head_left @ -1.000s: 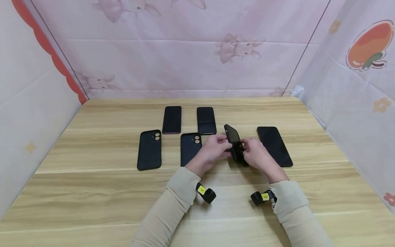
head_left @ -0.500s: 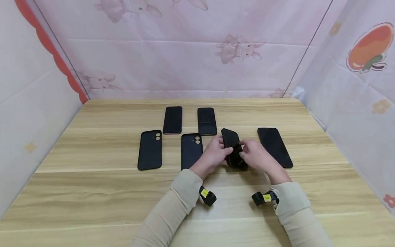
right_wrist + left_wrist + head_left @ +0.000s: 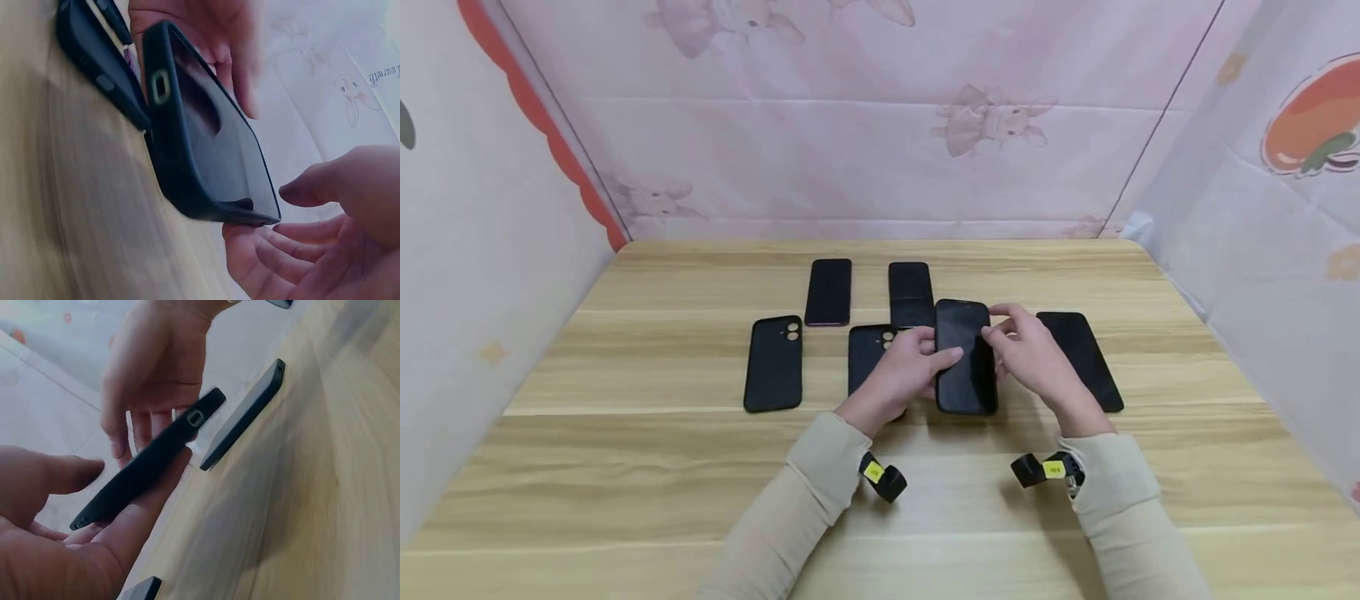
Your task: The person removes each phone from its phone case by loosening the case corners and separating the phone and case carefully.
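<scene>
A phone in a black case (image 3: 964,358) is held above the table with its dark screen facing up. My left hand (image 3: 910,367) holds it from the left, fingers underneath and thumb over the screen. At its right edge, the fingertips of my right hand (image 3: 1030,354) touch the case; the right wrist view shows that thumb (image 3: 312,184) apart from the screen. The case's port opening (image 3: 195,418) faces the left wrist camera. One black phone case (image 3: 867,358) lies partly hidden behind my left hand, and another case (image 3: 773,364) lies further left.
Two dark phones (image 3: 829,292) (image 3: 911,293) lie towards the back of the wooden table (image 3: 625,467). A third dark phone (image 3: 1082,360) lies just right of my right hand. Printed cloth walls (image 3: 820,158) enclose the back and sides.
The cased phone has turned from steeply tilted to nearly flat, screen up. My right fingers have moved from over the screen to its right edge. The head view has shifted slightly.
</scene>
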Tool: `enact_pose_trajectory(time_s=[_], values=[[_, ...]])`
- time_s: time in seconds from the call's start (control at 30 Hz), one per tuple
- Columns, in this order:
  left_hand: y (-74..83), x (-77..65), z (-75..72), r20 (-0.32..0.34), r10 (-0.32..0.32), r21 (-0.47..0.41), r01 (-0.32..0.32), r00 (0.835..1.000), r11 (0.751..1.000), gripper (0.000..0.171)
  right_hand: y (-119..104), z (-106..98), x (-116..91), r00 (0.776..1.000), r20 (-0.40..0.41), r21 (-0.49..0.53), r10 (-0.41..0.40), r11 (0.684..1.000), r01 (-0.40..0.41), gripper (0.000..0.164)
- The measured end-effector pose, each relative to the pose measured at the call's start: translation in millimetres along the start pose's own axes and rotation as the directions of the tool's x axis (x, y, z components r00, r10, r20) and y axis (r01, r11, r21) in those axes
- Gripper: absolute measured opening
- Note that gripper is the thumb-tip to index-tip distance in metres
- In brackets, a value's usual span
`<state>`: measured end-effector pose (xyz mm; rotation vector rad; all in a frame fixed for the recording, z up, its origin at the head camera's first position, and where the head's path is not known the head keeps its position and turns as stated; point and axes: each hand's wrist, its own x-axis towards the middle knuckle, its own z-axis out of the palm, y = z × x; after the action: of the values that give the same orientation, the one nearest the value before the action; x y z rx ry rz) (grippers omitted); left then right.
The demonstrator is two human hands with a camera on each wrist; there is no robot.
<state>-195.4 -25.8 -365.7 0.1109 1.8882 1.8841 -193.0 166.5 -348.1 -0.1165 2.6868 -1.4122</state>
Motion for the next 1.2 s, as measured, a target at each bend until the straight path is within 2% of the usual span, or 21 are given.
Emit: enact_pose_trajectory(time_s=[0.13, 0.27, 0.47, 0.57, 0.7, 0.83, 0.97, 1.07, 1.2], values=[[0.9, -5.5, -8.4, -0.014, -0.001, 0.054, 0.002, 1.000, 0.999, 0.043, -6.9, 3.7, 0.8, 1.000, 0.029, 0.056, 0.001, 0.998, -0.003, 0.051], [2.0, -11.5, -14.7, -0.006, 0.000, 0.070, 0.000, 1.000, 0.998, 0.040, -10.8, 4.0, -0.3, 0.999, 0.028, 0.155, -0.022, 0.988, 0.018, 0.044], [3.5, -18.4, -19.1, 0.052, 0.018, 0.054, -0.021, 0.998, 0.998, 0.038, -9.7, 4.9, -1.4, 0.997, 0.007, 0.294, -0.071, 0.954, 0.065, 0.043], [4.4, -20.6, -19.7, 0.077, 0.024, 0.067, -0.029, 0.997, 0.997, 0.035, -8.2, 6.6, -1.3, 0.997, 0.035, 0.360, -0.073, 0.931, 0.055, 0.045], [5.1, -22.1, -20.3, 0.093, 0.038, 0.063, -0.044, 0.995, 0.997, 0.032, -7.5, 8.7, -1.4, 0.994, 0.091, 0.483, -0.066, 0.875, 0.014, 0.046], [7.9, -24.9, -21.7, 0.103, 0.058, 0.052, -0.063, 0.993, 0.997, 0.028, -9.0, 11.8, -0.7, 0.993, 0.099, 0.616, -0.059, 0.787, -0.015, 0.042], [10.1, -27.6, -22.7, 0.091, 0.055, 0.044, -0.059, 0.994, 0.997, 0.027, -11.3, 16.9, 0.3, 0.996, 0.086, 0.705, -0.034, 0.708, -0.037, 0.037], [10.3, -28.5, -23.1, 0.088, 0.054, 0.044, -0.058, 0.995, 0.997, 0.027, -12.8, 20.9, 0.6, 0.998, 0.065, 0.741, 0.003, 0.670, -0.050, 0.036], [9.6, -28.3, -23.2, 0.084, 0.057, 0.051, -0.062, 0.995, 0.997, 0.027, -15.3, 25.4, 0.9, 0.998, 0.019, 0.759, 0.056, 0.649, -0.051, 0.037]])
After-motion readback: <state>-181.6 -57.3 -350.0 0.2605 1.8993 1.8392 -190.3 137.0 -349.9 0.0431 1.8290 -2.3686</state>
